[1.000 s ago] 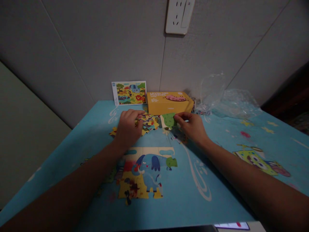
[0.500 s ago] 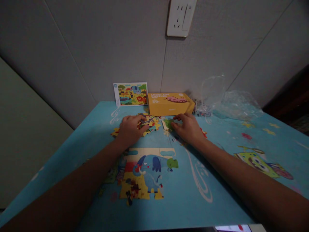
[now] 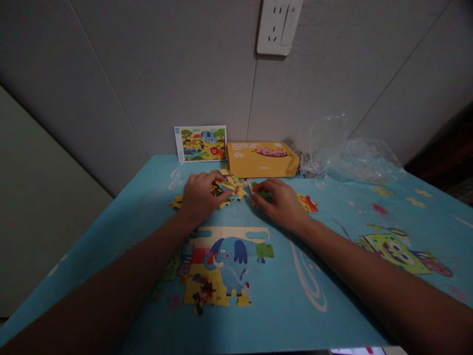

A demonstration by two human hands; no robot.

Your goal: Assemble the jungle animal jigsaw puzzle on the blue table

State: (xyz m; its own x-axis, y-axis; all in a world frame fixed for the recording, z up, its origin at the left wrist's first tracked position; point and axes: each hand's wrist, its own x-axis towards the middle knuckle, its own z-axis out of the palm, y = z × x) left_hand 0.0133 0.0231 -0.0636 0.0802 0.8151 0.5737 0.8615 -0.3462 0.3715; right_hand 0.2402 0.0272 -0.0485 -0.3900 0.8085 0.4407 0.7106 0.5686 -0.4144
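Observation:
My left hand (image 3: 199, 197) rests on a pile of loose puzzle pieces (image 3: 229, 186), its fingers curled and pinching one piece at the pile's left side. My right hand (image 3: 283, 201) lies just right of the pile, fingers closed over a green puzzle piece (image 3: 260, 193) on the blue table cover (image 3: 332, 276). A partly joined puzzle with a blue elephant (image 3: 225, 261) lies nearer to me, between my forearms. One red and yellow piece (image 3: 307, 203) sits alone to the right of my right hand.
A yellow puzzle box (image 3: 260, 159) stands by the wall behind the pile. A picture card (image 3: 200, 143) leans on the wall to its left. Crumpled clear plastic bags (image 3: 351, 155) lie at the back right. A wall socket (image 3: 279, 25) is above.
My right hand has slid left and lowered the green piece flat onto the table, uncovering the red and yellow piece. My left hand has shifted slightly on the pile.

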